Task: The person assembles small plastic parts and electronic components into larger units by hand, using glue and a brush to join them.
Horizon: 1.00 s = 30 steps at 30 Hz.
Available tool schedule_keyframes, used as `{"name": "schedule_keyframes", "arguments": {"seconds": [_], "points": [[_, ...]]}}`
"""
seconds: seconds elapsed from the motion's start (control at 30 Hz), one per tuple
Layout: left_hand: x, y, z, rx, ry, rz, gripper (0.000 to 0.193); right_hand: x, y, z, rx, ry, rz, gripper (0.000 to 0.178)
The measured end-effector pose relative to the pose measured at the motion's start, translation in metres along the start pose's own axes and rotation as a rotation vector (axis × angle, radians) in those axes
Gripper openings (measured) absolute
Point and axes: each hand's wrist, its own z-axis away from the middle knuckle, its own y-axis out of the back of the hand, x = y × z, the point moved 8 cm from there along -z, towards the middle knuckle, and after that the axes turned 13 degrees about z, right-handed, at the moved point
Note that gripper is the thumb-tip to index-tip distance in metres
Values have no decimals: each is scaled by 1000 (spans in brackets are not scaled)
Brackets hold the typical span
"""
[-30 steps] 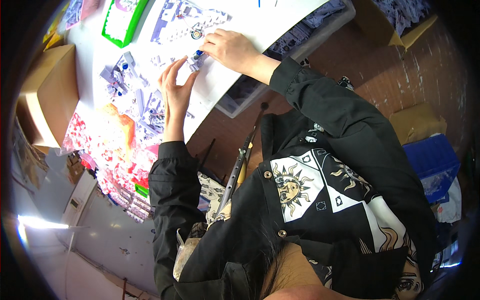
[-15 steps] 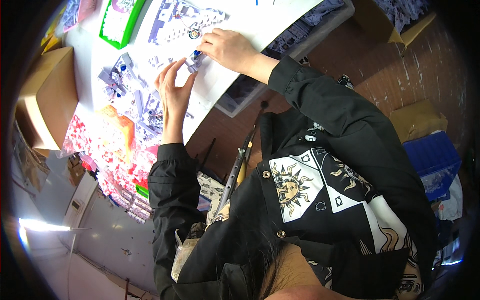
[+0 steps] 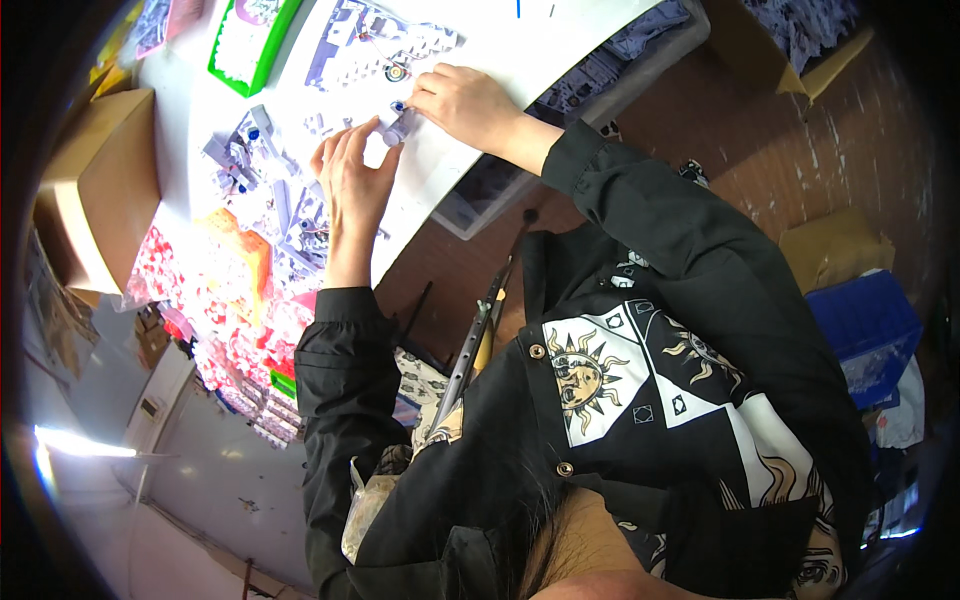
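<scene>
A small lilac plastic part (image 3: 398, 126) with a blue stud is pinched between the left hand (image 3: 350, 180) and the right hand (image 3: 465, 103), both grips closed on it just above the white table (image 3: 480, 40). Flat lilac moulded pieces (image 3: 250, 160) and a green-rimmed tray (image 3: 248, 45) are spread nearby.

My one head view looks steeply down my chest; the table (image 3: 560, 30) curves across the frame's upper left, fairly near.
</scene>
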Motion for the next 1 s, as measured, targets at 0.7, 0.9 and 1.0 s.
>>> {"name": "schedule_keyframes", "arguments": {"seconds": [0.7, 0.9, 1.0], "points": [[-4, -7, -9, -115, -16, 1, 36, -16, 14, -7, 84, 89, -69, 27], [-1, -8, -9, -60, -70, 10, 38, -31, -2, -8, -80, 241, 139, 29], [-13, -9, -2, -51, -50, 17, 38, -41, -1, -15, -119, 324, 157, 29]]}}
